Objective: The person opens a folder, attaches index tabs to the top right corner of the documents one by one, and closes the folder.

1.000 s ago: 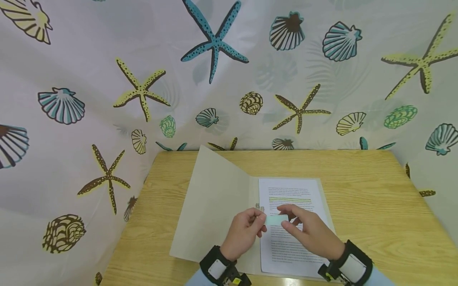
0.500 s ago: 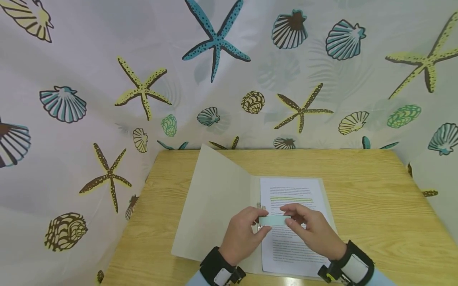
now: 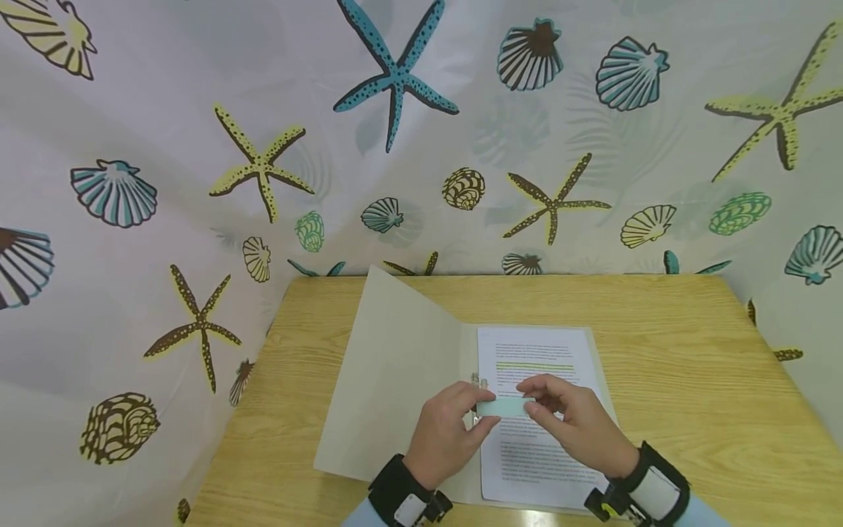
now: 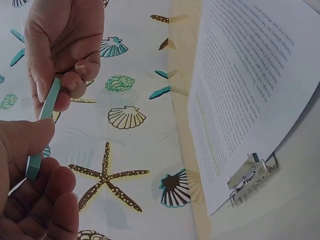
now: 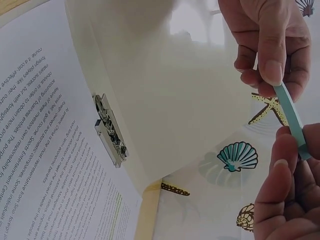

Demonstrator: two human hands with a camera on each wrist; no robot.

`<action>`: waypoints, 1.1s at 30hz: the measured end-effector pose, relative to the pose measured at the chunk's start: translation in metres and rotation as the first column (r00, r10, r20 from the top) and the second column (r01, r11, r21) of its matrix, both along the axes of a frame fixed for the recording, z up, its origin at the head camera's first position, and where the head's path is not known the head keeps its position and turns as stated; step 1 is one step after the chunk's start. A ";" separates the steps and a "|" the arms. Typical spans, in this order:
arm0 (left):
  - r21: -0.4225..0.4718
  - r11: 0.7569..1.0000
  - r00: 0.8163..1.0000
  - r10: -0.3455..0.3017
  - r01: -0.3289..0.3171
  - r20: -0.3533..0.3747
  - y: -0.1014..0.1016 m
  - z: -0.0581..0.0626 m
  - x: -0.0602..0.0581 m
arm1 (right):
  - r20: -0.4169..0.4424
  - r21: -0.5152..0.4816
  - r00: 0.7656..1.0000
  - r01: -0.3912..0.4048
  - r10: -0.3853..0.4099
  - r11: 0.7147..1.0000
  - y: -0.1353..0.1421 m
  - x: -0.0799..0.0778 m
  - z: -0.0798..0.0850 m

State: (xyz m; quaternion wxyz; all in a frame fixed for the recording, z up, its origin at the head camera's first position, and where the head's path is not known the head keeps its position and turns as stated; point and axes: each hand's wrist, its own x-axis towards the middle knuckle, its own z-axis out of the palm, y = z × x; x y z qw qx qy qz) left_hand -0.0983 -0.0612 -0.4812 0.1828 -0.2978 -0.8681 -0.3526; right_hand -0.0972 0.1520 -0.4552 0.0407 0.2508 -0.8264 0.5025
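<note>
A narrow light-teal pad of sticky notes (image 3: 506, 407) is held level above the printed sheets (image 3: 536, 468). My left hand (image 3: 443, 438) pinches its left end between thumb and fingers. The thumb and fingers of my right hand (image 3: 581, 426) pinch the opposite end. Seen edge-on in the left wrist view, the pad (image 4: 48, 105) looks like a thick stack. The right wrist view also has the pad (image 5: 291, 116) between both hands. A yellow-highlighted line (image 3: 535, 367) runs across the upper part of the top sheet.
A cream folder (image 3: 388, 373) lies open on the wooden table (image 3: 691, 380), its cover raised on the left. The sheets sit on its right half beside a metal clip (image 5: 109, 131). A cloth with shells and starfish (image 3: 421, 241) hangs behind and at the sides.
One second ago my left fingers were curled over the pad's left end. The left thumb and index finger have since spread apart, and more of the pad shows. My right hand has barely moved.
</note>
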 end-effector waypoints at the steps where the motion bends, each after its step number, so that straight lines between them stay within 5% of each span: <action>1: 0.000 1.000 1.000 -0.001 0.001 0.000 0.000 0.000 0.000 | 0.000 0.004 1.000 0.002 -0.002 1.000 0.001 -0.001 -0.004; 16: -0.006 0.999 0.999 -0.035 0.035 -0.030 0.002 -0.003 0.003 | -0.004 0.025 0.999 0.052 -0.051 0.998 0.001 -0.005 -0.018; 27: 0.048 0.999 0.999 -0.020 0.021 -0.034 -0.001 -0.001 0.001 | 0.052 -0.017 0.997 0.058 -0.057 0.998 -0.008 0.007 0.017; 33: 0.055 0.998 0.998 -0.019 0.022 -0.055 -0.001 0.001 0.000 | 0.077 -0.067 0.997 0.023 -0.018 0.998 -0.007 0.006 0.018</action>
